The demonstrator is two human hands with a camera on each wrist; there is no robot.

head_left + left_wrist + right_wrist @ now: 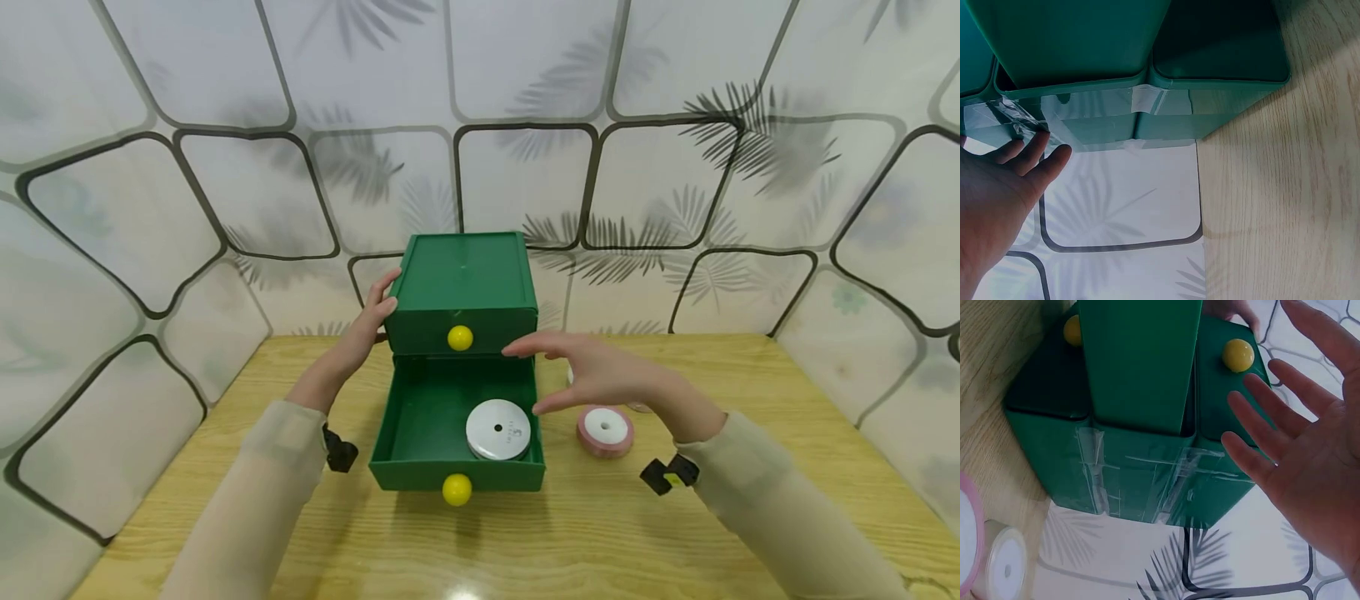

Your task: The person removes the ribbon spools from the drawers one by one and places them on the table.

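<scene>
One spool partly hides behind the right hand — fingers wide; left hand spread against drawers.

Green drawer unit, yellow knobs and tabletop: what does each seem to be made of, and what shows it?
Green drawer unit: probably plastic, smooth with slight sheen; thin, even-coloured walls.
Yellow knobs: glossy, perhaps plastic or painted wood; bright highlights.
Tabletop: wood or wood-look laminate, lightly glossy; grain lines and a reflection.
</scene>
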